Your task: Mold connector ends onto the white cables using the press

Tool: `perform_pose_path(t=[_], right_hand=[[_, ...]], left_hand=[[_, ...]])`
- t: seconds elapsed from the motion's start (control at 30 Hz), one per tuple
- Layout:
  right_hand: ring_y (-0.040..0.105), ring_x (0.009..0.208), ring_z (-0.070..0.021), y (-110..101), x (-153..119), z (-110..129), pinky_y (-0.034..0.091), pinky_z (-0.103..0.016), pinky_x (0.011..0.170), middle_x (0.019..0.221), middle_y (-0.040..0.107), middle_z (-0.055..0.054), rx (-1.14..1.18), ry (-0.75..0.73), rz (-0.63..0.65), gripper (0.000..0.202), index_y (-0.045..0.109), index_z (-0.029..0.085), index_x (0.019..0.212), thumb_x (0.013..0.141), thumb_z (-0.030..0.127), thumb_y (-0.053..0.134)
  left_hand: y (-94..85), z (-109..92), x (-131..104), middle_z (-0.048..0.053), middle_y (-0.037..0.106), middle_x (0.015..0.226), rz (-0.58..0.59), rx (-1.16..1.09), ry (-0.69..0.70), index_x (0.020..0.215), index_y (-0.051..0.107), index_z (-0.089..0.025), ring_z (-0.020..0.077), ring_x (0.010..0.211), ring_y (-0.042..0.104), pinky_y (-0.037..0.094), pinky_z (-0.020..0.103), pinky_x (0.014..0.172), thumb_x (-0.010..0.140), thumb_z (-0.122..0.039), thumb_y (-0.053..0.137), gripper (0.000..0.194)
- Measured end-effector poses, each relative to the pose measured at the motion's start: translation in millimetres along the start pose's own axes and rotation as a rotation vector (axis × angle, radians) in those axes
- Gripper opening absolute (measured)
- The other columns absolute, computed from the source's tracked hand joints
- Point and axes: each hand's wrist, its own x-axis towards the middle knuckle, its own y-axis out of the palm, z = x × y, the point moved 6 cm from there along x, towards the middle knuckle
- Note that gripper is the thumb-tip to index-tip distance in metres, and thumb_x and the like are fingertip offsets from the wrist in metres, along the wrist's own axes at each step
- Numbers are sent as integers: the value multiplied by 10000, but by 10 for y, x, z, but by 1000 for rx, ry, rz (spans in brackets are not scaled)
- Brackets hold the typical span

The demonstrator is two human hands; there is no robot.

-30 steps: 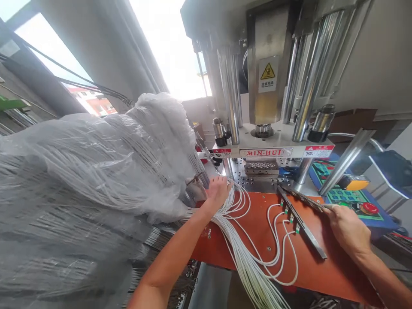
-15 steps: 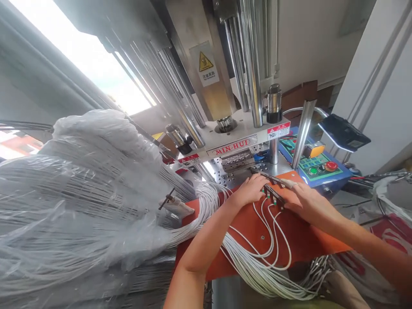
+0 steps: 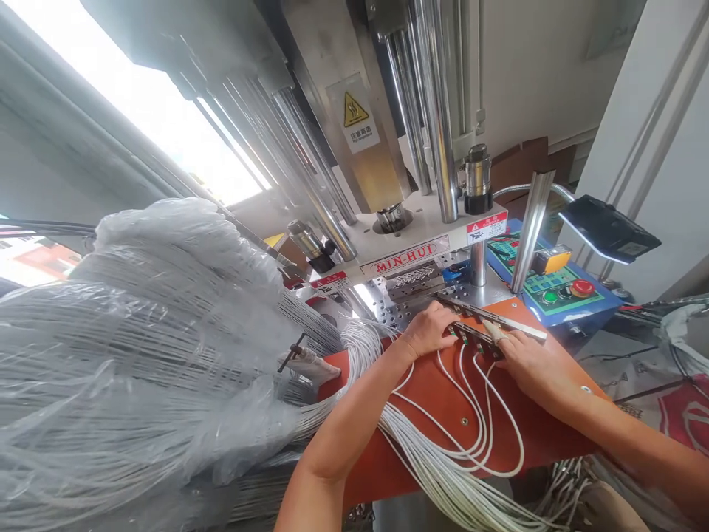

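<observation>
Metal bar w/ white cables plugged in: it's over the orange board, in front of the press. Largest first: plastic-wrapped cable bundle, left of press; blue control box, right of press. Your R hand, in front of press, has fingers at the bar's near end; can't tell if gripped. Your L hand, closer to press, is pinched on its far end. Green plugs sit btwn, facing away from press.
</observation>
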Motion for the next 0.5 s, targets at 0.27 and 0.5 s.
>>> perform_pose_path(t=[0.27, 0.5], right_hand=[[560, 865, -243, -7, 1271, -262, 458, -344, 739, 910, 641, -92, 14, -247, 26, 134, 593, 177, 982, 882, 177, 505], [589, 973, -243, 257, 2106, -255, 468, -357, 832, 981, 684, -96, 153, -375, 56, 189, 660, 190, 983, 847, 142, 538]], left_hand=[[-566, 631, -87, 49, 708, 1055, -361, 70, -349, 1091, 697, -213, 236, 1096, 532, 468, 344, 945, 740, -251, 714, 354], [-629, 1278, -150, 52, 730, 1025, -509, 19, -610, 1030, 720, -215, 222, 996, 636, 471, 354, 945, 739, -243, 719, 293]])
